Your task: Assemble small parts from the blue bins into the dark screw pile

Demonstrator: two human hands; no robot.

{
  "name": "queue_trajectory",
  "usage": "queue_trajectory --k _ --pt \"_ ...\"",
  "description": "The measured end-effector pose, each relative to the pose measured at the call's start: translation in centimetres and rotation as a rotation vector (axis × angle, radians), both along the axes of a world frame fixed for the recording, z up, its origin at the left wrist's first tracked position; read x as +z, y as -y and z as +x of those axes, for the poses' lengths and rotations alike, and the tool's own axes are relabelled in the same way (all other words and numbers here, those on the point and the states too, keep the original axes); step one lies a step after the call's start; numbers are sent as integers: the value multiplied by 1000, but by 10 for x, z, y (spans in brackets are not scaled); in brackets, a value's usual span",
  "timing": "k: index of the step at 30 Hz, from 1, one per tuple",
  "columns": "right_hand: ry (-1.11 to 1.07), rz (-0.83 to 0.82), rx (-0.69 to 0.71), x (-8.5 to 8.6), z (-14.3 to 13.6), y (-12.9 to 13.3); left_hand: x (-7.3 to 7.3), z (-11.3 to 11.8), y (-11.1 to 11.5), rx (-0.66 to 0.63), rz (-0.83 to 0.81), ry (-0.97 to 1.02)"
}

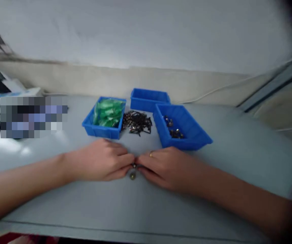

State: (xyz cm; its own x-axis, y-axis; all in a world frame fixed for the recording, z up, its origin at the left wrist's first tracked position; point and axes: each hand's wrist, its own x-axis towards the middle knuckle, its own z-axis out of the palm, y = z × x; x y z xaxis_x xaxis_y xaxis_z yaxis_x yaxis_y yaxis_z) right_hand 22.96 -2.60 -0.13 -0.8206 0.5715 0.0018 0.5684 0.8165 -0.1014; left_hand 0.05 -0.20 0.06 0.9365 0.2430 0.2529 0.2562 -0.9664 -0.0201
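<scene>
Bare forearms, left (pixel 29 181) and right (pixel 240 191), are seen nearest the camera, entered from the lower left and lower right edges. A small metal part (pixel 134 165) is located just below frame centre, between the fingertips of both hands. By the left hand (pixel 105 160) it is gripped, thumb and forefinger drawn together on it. The fingertips of the right hand (pixel 166 166), on which a ring (pixel 151 154) is worn, are set against the part; whether it is clamped there cannot be told, owing to blur. A round brassy piece (pixel 132 176) is noted just below the part; whether the two are joined cannot be determined.

Above the hands, a heap of dark screws (pixel 139 122) is spread on the grey table (pixel 97 210). To its left, green packets (pixel 107 113) are contained in a blue bin (pixel 101 131); to its right, loose metal pieces (pixel 176 133) are held in a larger bin (pixel 194 127). A third bin (pixel 147 105) is placed behind the heap. At centre left, a patch (pixel 31 117) is obscured by pixelation. The background is formed by a pale wall (pixel 146 34), along whose base a white cable (pixel 217 89) is run at right.
</scene>
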Motion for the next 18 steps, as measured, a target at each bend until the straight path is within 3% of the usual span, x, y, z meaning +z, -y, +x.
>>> queue_trajectory --k 12,18 --pt "-83 130 -9 -20 0 -2 -19 4 -4 53 26 -21" --pt "-112 250 20 -55 5 -20 -31 6 -9 78 105 -26"
